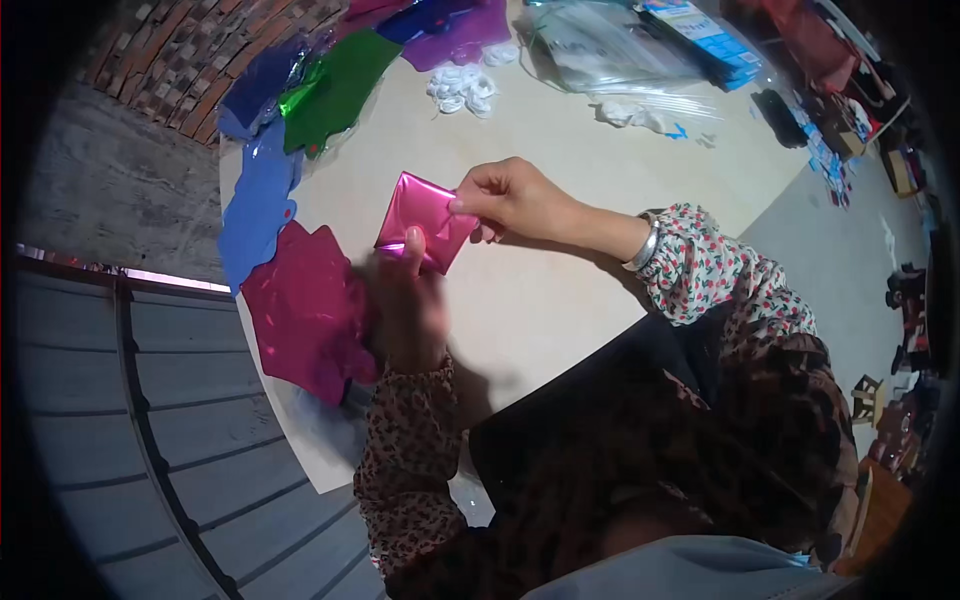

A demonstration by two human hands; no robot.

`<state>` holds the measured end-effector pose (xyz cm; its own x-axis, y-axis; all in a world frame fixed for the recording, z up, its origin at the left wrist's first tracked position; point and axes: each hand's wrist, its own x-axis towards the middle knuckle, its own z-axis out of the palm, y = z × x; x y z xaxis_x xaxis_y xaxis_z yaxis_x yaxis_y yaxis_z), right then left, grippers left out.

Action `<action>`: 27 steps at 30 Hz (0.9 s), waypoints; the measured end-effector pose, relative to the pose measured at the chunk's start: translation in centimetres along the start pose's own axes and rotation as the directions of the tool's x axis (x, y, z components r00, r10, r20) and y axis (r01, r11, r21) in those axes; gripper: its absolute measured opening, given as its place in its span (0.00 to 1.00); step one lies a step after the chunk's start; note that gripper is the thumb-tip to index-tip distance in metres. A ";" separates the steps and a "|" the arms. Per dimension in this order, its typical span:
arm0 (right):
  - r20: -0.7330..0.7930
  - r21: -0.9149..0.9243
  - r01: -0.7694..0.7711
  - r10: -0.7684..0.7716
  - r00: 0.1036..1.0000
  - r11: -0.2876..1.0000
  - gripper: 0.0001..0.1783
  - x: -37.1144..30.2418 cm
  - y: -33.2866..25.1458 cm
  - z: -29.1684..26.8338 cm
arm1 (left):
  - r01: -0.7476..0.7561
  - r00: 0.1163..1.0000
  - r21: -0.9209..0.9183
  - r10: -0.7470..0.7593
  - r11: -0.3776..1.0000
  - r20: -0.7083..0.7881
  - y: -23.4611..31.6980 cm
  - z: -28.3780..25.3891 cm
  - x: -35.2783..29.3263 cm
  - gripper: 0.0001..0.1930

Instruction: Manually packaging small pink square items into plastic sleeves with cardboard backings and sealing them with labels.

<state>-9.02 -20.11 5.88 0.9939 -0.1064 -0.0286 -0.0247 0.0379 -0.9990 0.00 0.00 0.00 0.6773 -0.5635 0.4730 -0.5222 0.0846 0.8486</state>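
A shiny pink foil balloon point(422, 215), folded flat into a small square, is held above the pale table. My right hand point(515, 200) pinches its right corner between thumb and fingers. Over its lower left edge lies the thumb of my left hand point(415, 290); the other fingers are blurred and partly hidden below the foil. Left of my left hand, flat star-shaped magenta foil balloons point(310, 305) lie in a stack at the table's edge.
Blue point(262, 195), green point(345, 85) and purple point(460, 35) foil pieces line the far left edge. White ribbon bundles point(463, 90) lie at the back. Clear plastic bags point(600, 55) and blue printed packets point(705, 45) are at the far right, near a black object point(778, 118).
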 end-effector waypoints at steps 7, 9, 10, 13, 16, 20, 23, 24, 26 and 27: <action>-0.083 -0.996 -0.063 -0.494 0.865 0.058 0.08 -3.6 -3.0 -10.5 | -0.110 0.988 0.500 0.151 0.859 -0.042 1.5 0.0 -0.4 0.20; -0.098 -0.991 -0.131 -0.582 0.807 -0.015 0.07 -5.7 -0.6 -15.6 | 0.018 0.986 0.065 -0.007 0.998 -0.169 4.5 2.1 0.3 0.20; -0.095 -0.991 -0.131 -0.583 0.807 -0.020 0.07 -6.2 -0.6 -16.2 | 0.111 0.955 -0.380 -0.204 0.918 -0.216 7.1 3.2 0.9 0.20; -0.209 -0.969 -0.240 -0.309 0.928 -0.065 0.11 -7.4 -0.6 -16.7 | 0.162 0.899 -0.734 -0.406 0.660 -0.167 7.6 3.0 0.6 0.19; -0.127 -0.990 -0.142 -0.353 0.927 -0.015 0.11 -8.2 -0.8 -17.5 | 0.210 0.894 -0.707 -0.425 0.675 -0.140 6.6 2.3 0.3 0.19; -0.102 -0.995 -0.101 -0.357 0.928 0.023 0.10 -8.9 -0.9 -18.4 | 0.202 0.908 -0.747 -0.407 0.633 -0.100 6.2 1.9 0.6 0.18; -0.123 -0.992 -0.112 -0.340 0.932 0.051 0.10 -9.1 -0.9 -18.7 | 0.196 0.902 -0.803 -0.424 0.563 -0.077 5.9 1.8 0.8 0.19; -0.132 -0.991 -0.115 -0.332 0.934 0.072 0.10 -9.0 -0.9 -18.7 | 0.200 0.903 -0.804 -0.424 0.560 -0.071 5.9 2.0 0.9 0.19; -0.144 -0.988 -0.121 -0.322 0.936 0.092 0.10 -8.9 -1.0 -18.8 | 0.225 0.887 -0.796 -0.457 0.562 -0.072 6.2 2.2 1.2 0.19; -0.143 -0.989 -0.120 -0.316 0.938 0.092 0.10 -8.9 -1.1 -18.8 | 0.237 0.878 -0.793 -0.474 0.562 -0.073 6.2 2.3 1.3 0.19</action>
<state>-19.86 -37.90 6.58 0.9247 -0.2537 0.2838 -0.2274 -0.9660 -0.1227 -3.56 -2.14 5.36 0.8798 -0.4744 0.0304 0.2781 0.5654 0.7765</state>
